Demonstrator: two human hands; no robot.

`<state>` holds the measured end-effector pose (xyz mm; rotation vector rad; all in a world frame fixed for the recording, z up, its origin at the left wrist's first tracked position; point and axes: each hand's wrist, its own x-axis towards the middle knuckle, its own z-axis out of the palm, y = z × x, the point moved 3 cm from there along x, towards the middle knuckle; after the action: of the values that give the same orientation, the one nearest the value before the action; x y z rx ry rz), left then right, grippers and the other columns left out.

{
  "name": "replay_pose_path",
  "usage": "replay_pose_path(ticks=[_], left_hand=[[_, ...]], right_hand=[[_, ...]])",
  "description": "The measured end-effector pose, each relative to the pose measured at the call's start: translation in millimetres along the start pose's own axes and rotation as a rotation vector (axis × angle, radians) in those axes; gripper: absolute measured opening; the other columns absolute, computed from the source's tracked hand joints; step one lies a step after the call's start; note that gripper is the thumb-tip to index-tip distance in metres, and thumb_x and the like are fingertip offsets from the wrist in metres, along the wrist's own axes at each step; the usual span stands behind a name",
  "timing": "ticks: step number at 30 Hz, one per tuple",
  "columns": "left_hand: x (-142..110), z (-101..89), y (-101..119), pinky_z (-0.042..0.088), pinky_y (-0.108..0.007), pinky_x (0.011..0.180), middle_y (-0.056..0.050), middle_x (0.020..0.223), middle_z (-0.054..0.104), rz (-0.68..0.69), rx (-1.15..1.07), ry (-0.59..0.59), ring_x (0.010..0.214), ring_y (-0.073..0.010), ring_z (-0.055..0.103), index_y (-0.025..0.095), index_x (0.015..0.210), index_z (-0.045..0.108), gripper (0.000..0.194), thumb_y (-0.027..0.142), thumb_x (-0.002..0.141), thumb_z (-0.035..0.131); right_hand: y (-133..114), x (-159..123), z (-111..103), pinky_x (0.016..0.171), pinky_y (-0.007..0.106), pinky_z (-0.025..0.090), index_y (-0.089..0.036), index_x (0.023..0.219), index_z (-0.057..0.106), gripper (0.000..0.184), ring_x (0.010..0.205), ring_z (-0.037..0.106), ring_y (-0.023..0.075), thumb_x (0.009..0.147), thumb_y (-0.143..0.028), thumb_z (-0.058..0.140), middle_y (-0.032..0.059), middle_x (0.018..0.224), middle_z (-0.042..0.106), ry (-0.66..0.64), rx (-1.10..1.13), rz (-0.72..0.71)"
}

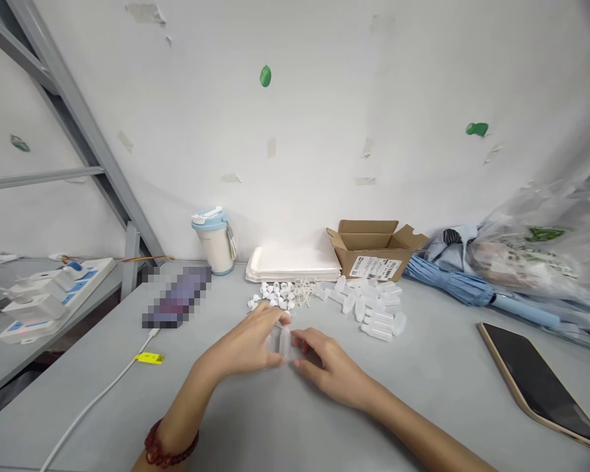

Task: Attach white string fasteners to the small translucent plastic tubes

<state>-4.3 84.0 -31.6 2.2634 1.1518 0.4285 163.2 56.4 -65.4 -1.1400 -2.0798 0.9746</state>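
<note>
Small translucent plastic tubes [285,343] lie side by side at the middle of the table. My left hand [243,341] spans them lengthwise, fingertips at their far end and thumb at the near end. Just to their right is my right hand [334,370], its fingers curved and thumb apart, with nothing visible between them. Beyond the hands sit a heap of small white caps [278,294], a tangle of thin cream-coloured strips [303,292] and a loose pile of more translucent tubes [368,298]. Several tubes lie in a neat row at that pile's near edge.
Against the wall stand a cream and blue cup [215,242], a stack of white envelopes [295,263] and an open cardboard box [373,252]. A blue umbrella [452,283] and a phone [535,380] lie right. A white cable [98,396] and power strip [59,298] are left.
</note>
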Motion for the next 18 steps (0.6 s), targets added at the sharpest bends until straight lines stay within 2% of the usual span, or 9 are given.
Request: replay_pose_path(ticks=[9, 18], left_hand=[[-8.2, -3.5, -1.9, 0.045, -0.032, 0.081, -0.003, 0.101, 0.053, -0.046, 0.000, -0.101, 0.098, -0.0228, 0.049, 0.024, 0.105, 0.050, 0.048, 0.018, 0.059, 0.059], [-9.3, -2.5, -4.3, 0.044, -0.034, 0.081, -0.004, 0.103, 0.049, -0.088, 0.005, -0.139, 0.097, -0.0228, 0.048, 0.024, 0.105, 0.049, 0.047, 0.018, 0.059, 0.057]], right_hand=[[-8.1, -5.4, 5.1, 0.093, 0.036, 0.039, -0.019, 0.117, 0.054, 0.038, 0.108, 0.049, 0.0215, 0.079, -0.017, 0.055, 0.0101, 0.117, 0.053, -0.087, -0.009, -0.116], [-9.9, -6.1, 8.6, 0.095, 0.037, 0.039, -0.019, 0.117, 0.053, 0.040, 0.110, 0.048, 0.0215, 0.078, -0.016, 0.057, 0.0097, 0.118, 0.052, -0.099, -0.008, -0.142]])
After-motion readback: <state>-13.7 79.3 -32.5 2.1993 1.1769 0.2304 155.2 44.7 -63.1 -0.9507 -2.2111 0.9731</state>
